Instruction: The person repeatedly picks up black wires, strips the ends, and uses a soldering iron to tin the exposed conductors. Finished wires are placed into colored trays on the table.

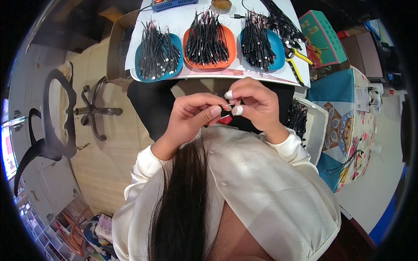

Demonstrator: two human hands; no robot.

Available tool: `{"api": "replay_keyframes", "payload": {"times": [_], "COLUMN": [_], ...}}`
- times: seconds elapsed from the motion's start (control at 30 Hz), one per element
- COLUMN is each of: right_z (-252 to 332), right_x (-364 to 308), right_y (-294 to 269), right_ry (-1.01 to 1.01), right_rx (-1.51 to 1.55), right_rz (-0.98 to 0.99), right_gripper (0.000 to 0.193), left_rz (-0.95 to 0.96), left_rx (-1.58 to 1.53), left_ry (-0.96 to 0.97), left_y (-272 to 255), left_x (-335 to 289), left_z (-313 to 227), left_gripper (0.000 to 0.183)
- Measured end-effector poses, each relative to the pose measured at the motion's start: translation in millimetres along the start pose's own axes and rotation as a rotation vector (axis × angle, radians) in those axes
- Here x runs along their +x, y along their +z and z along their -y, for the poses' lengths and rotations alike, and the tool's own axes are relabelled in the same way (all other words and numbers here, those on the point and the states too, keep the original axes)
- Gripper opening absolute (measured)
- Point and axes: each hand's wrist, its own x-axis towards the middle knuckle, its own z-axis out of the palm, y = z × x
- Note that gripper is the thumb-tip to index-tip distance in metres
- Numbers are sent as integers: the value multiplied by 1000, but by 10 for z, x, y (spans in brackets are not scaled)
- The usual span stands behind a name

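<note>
In front of my chest, my left hand (193,112) pinches a thin cable end (225,107) between thumb and forefinger. Fine red and pale wires show at its tip; the rest of the cable is mostly hidden by my hands. My right hand (260,105) closes on those wires from the other side, with white coverings on the thumb and a fingertip. Beyond my hands, bundles of short black cables (208,43) with connectors and bare reddish wire ends fill an orange tray (233,48), a left blue tray (138,65) and a right blue tray (278,48).
Yellow-handled pliers (297,65) lie at the white table's right edge, near a green box (326,39). More black cables sit in a white bin (319,119) to my right. At the left are a cardboard box (116,56) and a wheeled chair base (92,109).
</note>
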Motion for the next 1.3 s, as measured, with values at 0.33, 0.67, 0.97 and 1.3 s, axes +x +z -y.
{"api": "replay_keyframes", "payload": {"times": [0.33, 0.67, 0.97, 1.3], "right_z": [23, -74, -297, -476], "right_x": [66, 159, -53, -43], "right_y": [-28, -200, -515, -738], "right_ry": [-160, -16, 175, 328], "right_rx": [-317, 12, -343, -346], "right_rz": [72, -288, 175, 94], "right_gripper": [13, 15, 17, 15], "left_rz": [31, -91, -50, 62], "left_rx": [107, 645, 1486, 1673], "left_ry": [-15, -55, 253, 220], "left_y": [-33, -36, -690, -1024], "left_x": [6, 646, 2596, 2907], "left_z": [-23, -599, -758, -278], "left_gripper": [14, 5, 11, 10]}}
